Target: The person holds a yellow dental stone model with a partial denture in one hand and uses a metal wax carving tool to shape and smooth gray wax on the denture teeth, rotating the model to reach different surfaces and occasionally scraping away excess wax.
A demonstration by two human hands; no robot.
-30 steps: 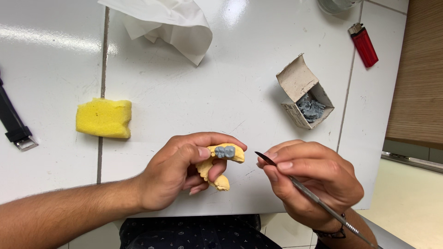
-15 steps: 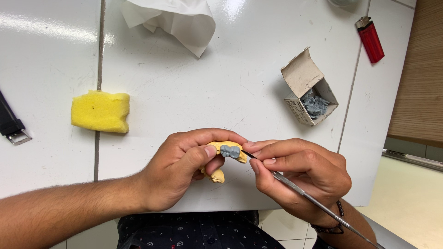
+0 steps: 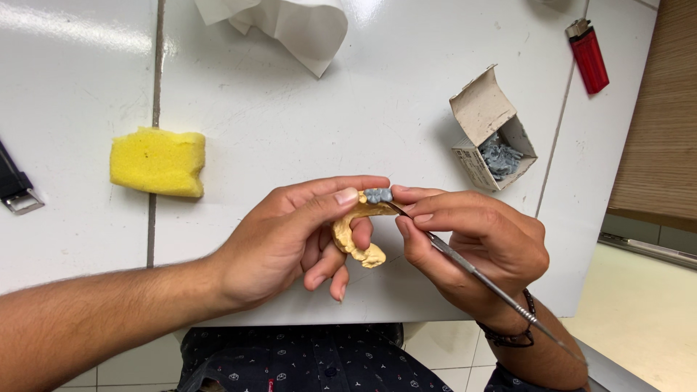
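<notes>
Since half a second earlier, the thin metal carving tool [image 3: 479, 274] tip had closed onto the grey wax teeth [image 3: 377, 194]. Left hand [image 3: 290, 239] fingers pinched the yellow plaster jaw-arch cast [image 3: 356, 236] by its sides; right hand [image 3: 479, 243] fingers pinched the tool pen-style. Cast looked stiff but brittle, wax soft.

I see bare worktop [image 3: 377, 109] ahead of my hands, wide enough to pass between the yellow sponge [image 3: 157, 161] and open cardboard box [image 3: 491, 131]. Crumpled tissue [image 3: 279, 22] blocks the far edge, a red lighter [image 3: 587, 55] the right corner.
</notes>
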